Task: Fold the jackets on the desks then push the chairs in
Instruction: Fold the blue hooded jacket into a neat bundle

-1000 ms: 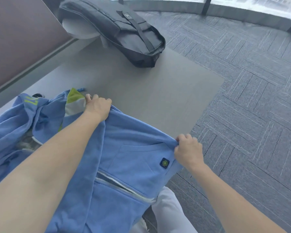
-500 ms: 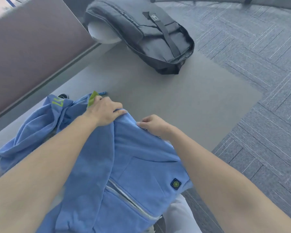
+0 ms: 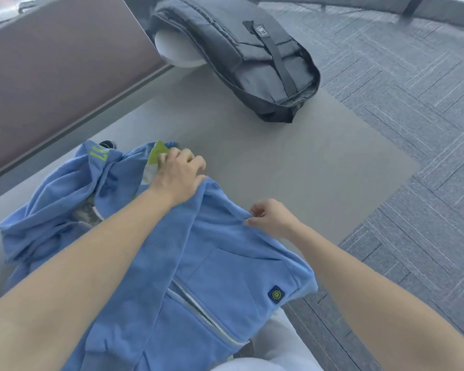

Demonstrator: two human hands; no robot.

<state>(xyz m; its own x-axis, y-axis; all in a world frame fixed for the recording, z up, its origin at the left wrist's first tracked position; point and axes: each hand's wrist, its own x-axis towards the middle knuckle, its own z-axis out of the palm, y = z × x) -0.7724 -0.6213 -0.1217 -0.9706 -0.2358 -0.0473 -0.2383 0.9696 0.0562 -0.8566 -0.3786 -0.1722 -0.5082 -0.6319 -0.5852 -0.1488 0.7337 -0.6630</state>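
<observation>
Gripping with curled fingers, the left hand holds a bunched fold of the blue jacket, while the right hand pinches a raised ridge of the same cloth between thumb and fingertips. Crumpled on the grey counter, the jacket lies on the near side of the black bag, well apart from it, with its zip and a small square patch facing up. Bare counter lies between bag and jacket.
</observation>
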